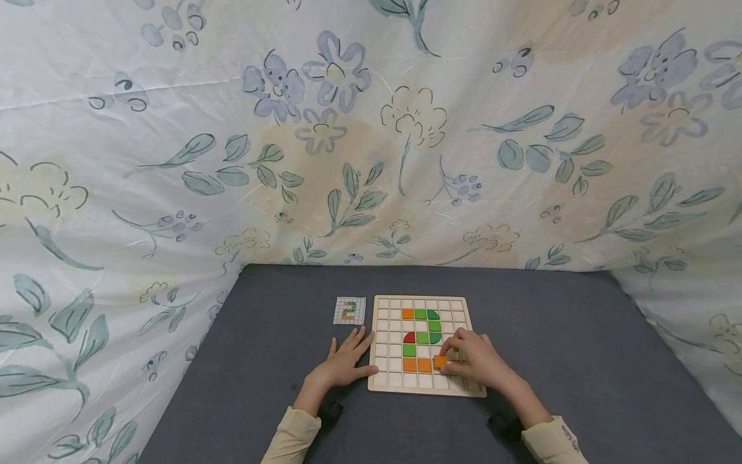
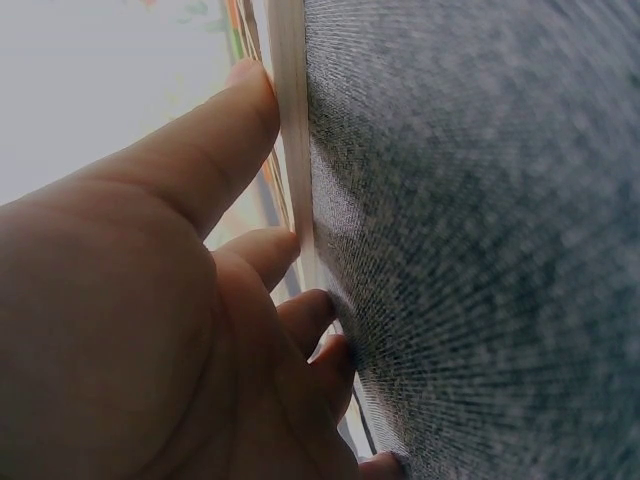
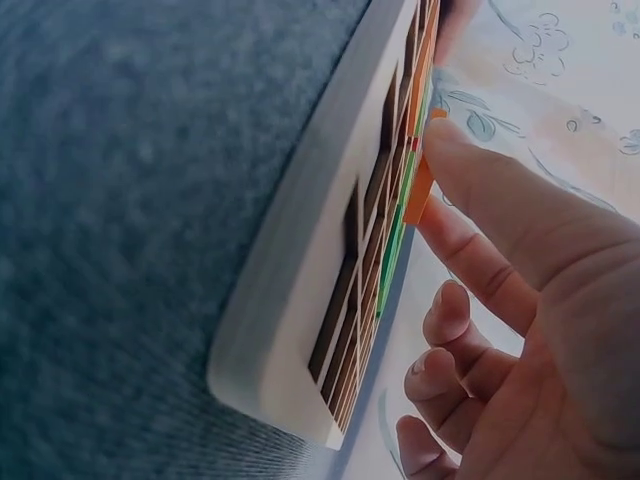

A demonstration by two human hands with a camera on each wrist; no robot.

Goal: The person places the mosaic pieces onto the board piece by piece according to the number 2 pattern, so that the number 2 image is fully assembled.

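Observation:
A wooden grid board [image 1: 382,380] lies on the dark table. Orange, green and red tiles form a figure in its cells: an orange and two green pieces along the top, two orange tiles [image 1: 417,365] in the lower row. My right hand [image 1: 478,361] pinches an orange square tile [image 3: 423,185] between thumb and index finger, tilted just over the board, right of those two. The other right fingers are curled. My left hand [image 1: 343,362] is spread at the board's left edge, its thumb [image 2: 225,130] and fingertips touching the wooden rim [image 2: 292,130].
A small printed card [image 1: 350,310] with a similar coloured grid figure lies left of the board's upper corner. Dark grey cloth [image 1: 278,322] covers the table. Behind and at the sides hangs a floral curtain [image 1: 348,161].

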